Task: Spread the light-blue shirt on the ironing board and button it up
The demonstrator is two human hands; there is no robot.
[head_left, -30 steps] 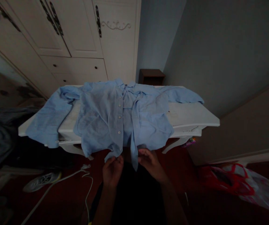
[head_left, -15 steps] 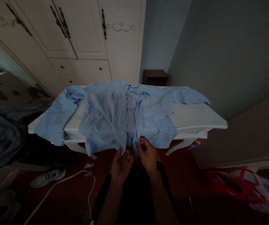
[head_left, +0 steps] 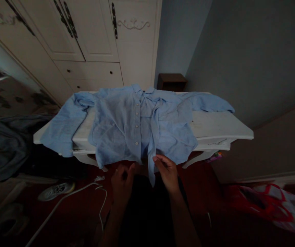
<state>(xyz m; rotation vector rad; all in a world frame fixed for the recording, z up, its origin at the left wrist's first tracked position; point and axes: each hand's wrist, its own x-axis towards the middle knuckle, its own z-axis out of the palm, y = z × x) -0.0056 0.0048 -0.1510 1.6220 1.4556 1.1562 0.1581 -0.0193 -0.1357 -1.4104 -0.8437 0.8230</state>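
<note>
1. Left sleeve point(head_left: 62, 127) drapes over the white table point(head_left: 214, 125); spreading the blue shirt point(head_left: 113, 120) looks done.
2. The person's left hand point(head_left: 122, 180), loosely curled and empty, sits just below the hem.
3. Centre: front unfastened.
4. Right hand point(head_left: 168, 173) pinches the right front edge point(head_left: 151, 163).

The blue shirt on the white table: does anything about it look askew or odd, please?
Yes, slightly: the blue shirt lies unevenly. At picture left, one sleeve hangs over the front edge of the white table, while the other sleeve lies along the back.
</note>
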